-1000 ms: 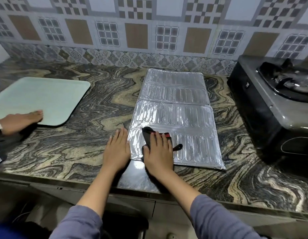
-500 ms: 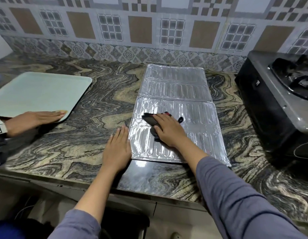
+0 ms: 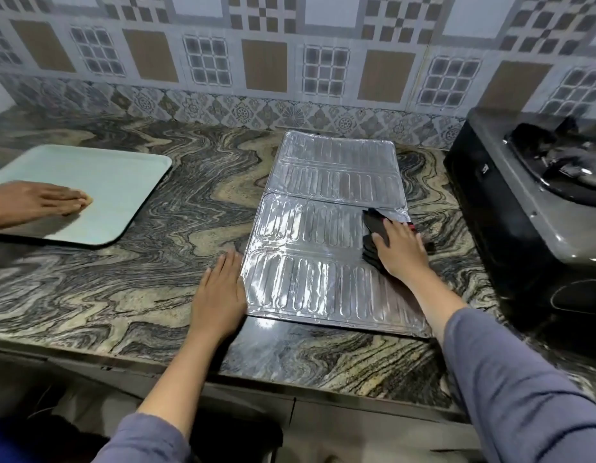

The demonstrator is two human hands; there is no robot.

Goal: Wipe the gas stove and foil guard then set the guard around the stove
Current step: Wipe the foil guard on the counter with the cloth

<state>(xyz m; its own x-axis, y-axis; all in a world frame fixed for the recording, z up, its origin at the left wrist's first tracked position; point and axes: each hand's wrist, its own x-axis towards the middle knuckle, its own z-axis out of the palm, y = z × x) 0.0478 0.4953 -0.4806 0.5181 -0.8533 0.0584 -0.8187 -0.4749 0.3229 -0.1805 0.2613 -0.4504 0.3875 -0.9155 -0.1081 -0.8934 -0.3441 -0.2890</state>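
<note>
The silver foil guard (image 3: 323, 235) lies flat and unfolded on the marbled counter (image 3: 139, 289), its ribbed panels running away from me. My right hand (image 3: 401, 250) presses a folded black cloth (image 3: 373, 228) with a red tag onto the guard's right side, near its edge. My left hand (image 3: 219, 292) lies flat with fingers together on the counter, touching the guard's near left edge. The dark gas stove (image 3: 510, 208) stands at the right, its black burner grate at the frame's edge.
A pale green tray (image 3: 122, 182) lies on the counter at the left, with another person's hand (image 3: 39, 203) resting on it. A patterned tile wall (image 3: 289, 61) backs the counter. The counter's front edge runs below my forearms.
My right hand slid the black cloth from the guard's near left area across to its right edge. The other person's hand moved further onto the tray. My left hand stayed put.
</note>
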